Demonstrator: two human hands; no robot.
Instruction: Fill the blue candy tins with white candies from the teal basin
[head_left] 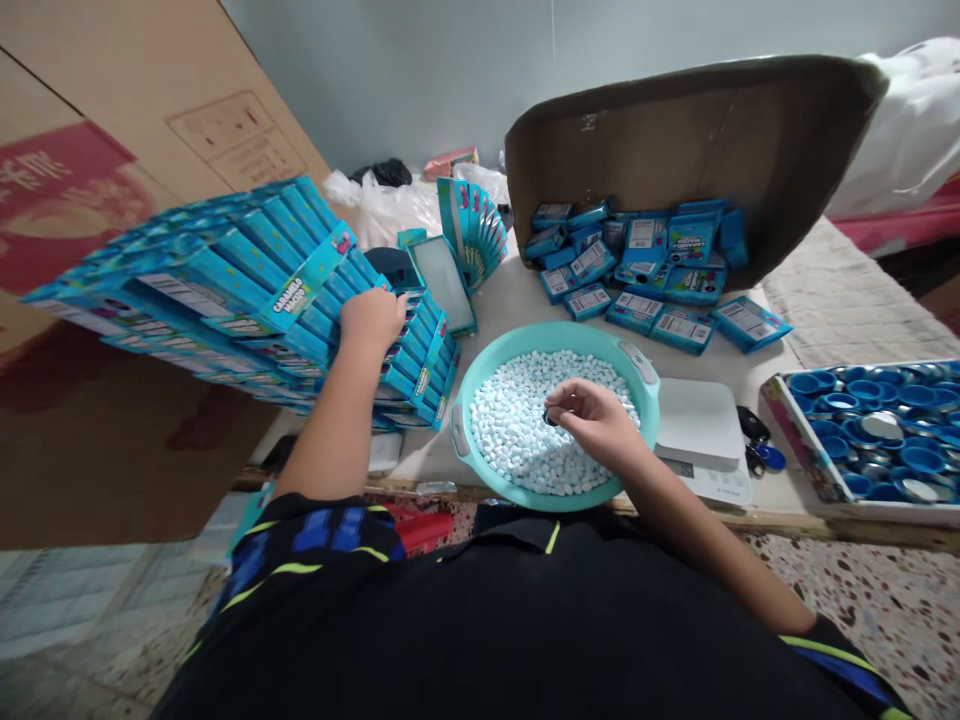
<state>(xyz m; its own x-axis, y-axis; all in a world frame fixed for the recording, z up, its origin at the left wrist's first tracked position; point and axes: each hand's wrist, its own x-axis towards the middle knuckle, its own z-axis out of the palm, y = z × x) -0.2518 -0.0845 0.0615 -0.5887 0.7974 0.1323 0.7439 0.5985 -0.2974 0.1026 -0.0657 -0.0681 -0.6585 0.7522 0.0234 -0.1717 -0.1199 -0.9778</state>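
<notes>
Head view: near the front edge of the table (pixel 501 300), a round turquoise bowl (pixel 551 500) with gray handles holds small, smooth white and pale-blue candies (pixel 510 430); a white scale (pixel 690 415) sits close on its right. Above the candies, the right hand (pixel 596 420) pinches a small dark piece (pixel 550 417) between thumb and fingertips. The left hand (pixel 371 322) curls over stacked blue boxes (pixel 277 255); its hold cannot be told. Farther back, bare table reaches loose boxes (pixel 637 310) by an open carton (pixel 675 130).

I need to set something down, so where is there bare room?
Widest: the pale quilted surface between the carton and tray of blue caps. Smaller: the tabletop behind the teal basin, left of the loose blue boxes. Crowded: the left, with stacked packs.
</notes>
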